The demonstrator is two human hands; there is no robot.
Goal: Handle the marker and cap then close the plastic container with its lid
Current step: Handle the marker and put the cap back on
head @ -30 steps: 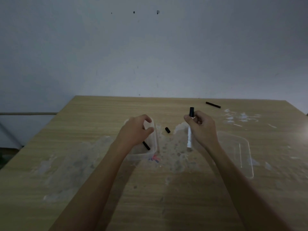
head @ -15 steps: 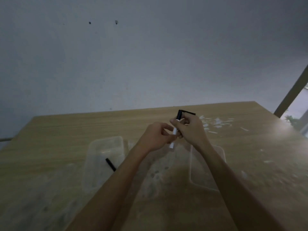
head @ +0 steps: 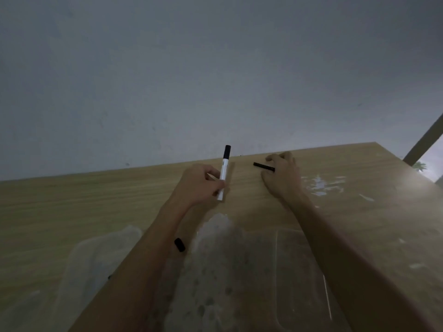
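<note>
Left hand [head: 199, 185] pinching white marker [head: 223, 174] upright, black end up. Right hand [head: 281, 176] at far table [head: 72, 200] edge, fingers curled around black stick [head: 263, 167]. Cap [head: 179, 244] lying near, between clear container [head: 96, 264] left and lid [head: 302, 279] right.

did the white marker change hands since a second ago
Yes. The white marker went from the right hand to the left hand, leftward relative to the black stick.

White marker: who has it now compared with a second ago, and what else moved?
The white marker passed from the right hand to the left hand, which let go of the plastic container. The right hand reached to the far table edge and is on the black stick. The loose cap and lid stayed on the table.
</note>
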